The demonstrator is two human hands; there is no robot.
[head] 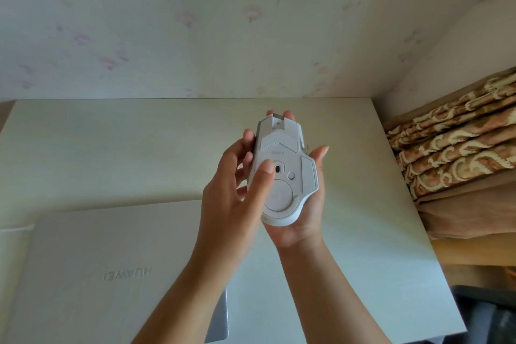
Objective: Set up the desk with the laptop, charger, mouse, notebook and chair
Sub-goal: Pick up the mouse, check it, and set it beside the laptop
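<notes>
Both hands, left hand [229,190] and right hand [304,204], hold upturned mouse [282,167] above desk [111,153]

Closed silver laptop [97,274] cut off by the left and bottom edges and partly covered by the left forearm. Top side of the white computer mouse [282,173] hidden, facing into the right hand [304,215]. Dark object [491,313] at bottom right cropped, too blurred to identify.
</notes>
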